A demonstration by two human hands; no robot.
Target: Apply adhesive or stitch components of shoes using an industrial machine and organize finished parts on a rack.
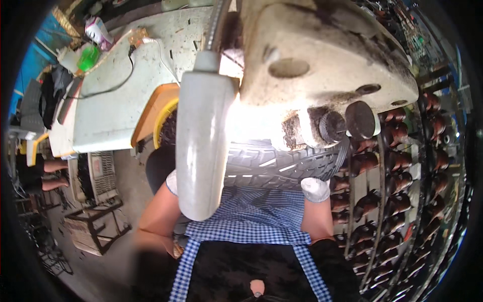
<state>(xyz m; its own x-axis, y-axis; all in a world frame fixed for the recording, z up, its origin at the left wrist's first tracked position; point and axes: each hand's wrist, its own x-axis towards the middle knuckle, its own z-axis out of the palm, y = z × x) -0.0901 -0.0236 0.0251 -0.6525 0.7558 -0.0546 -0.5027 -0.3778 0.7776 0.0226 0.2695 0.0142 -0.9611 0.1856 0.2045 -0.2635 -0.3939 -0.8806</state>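
Observation:
My right hand (316,190), in a white glove, is at the right end of a black, rubber-like piece with a deep tread pattern (266,166). Its fingers are hidden, so I cannot tell whether it grips that piece. A grey lamp (201,146) on a flexible metal neck blocks most of my left hand (172,182); only a bit of white glove shows beside it. Above the treaded piece hangs the stained off-white machine head (322,55) with a dark round knob (360,121). Strong glare covers the area under the machine.
A pale worktable (121,108) extends left, with a yellow basket (166,118) of dark pieces at its edge. Racks of brown shoes (397,166) stand close on my right. A wooden-framed stool (93,226) is on the floor at left. Another person's legs (54,173) show at far left.

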